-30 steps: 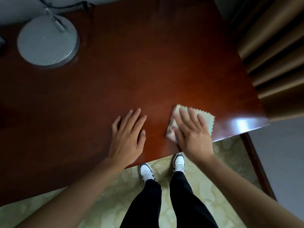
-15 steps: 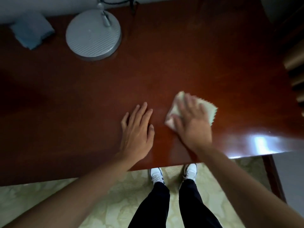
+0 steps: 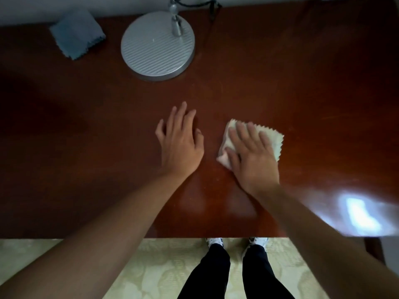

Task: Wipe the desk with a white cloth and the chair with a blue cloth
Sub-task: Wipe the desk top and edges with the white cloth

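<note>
A dark red wooden desk (image 3: pixel 280 87) fills most of the view. A white cloth (image 3: pixel 274 139) with zigzag edges lies on it right of centre. My right hand (image 3: pixel 251 155) presses flat on the cloth with straight fingers and covers most of it. My left hand (image 3: pixel 180 142) rests flat on the bare wood just left of the cloth, fingers straight. A folded blue cloth (image 3: pixel 76 35) lies at the desk's far left corner, near the wall. No chair is in view.
A round silver lamp base (image 3: pixel 156 47) with its stem and black cable stands at the back centre of the desk. A bright light reflection (image 3: pixel 360 216) glares on the desk's front right. My legs and white shoes (image 3: pixel 216 241) stand on pale patterned carpet below the front edge.
My right hand has pushed the white cloth away from the front edge toward the desk's middle, and my left hand moved with it. The view shifted, bringing the lamp base and blue cloth in.
</note>
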